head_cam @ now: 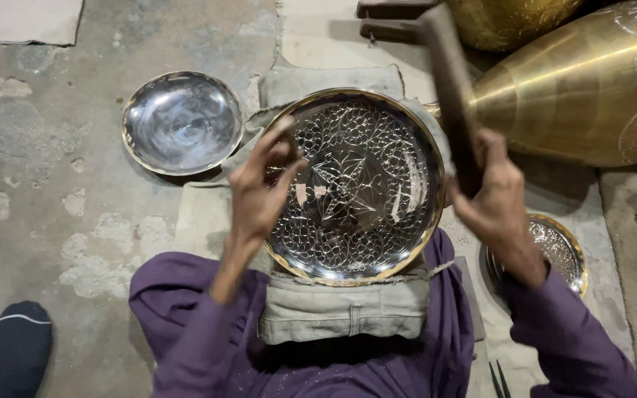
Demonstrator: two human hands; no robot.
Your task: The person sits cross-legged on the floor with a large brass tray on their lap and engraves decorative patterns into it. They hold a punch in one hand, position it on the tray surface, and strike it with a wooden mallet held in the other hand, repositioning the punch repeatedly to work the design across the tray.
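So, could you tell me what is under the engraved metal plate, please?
The engraved plate rests on a folded grey-green cloth pad, over the person's purple-clad lap. What lies beneath its centre is hidden.

glossy engraved metal plate – brass-edged – on matt grey cloth pad; dull dark wooden mallet.

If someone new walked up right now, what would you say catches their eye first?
First, the engraved plate with a gilt rim in the middle, resting on a folded cloth pad. The left hand pinches a thin tool against it, and the right hand grips a dark mallet raised above. A plain shiny bowl lies on the floor, upper left.
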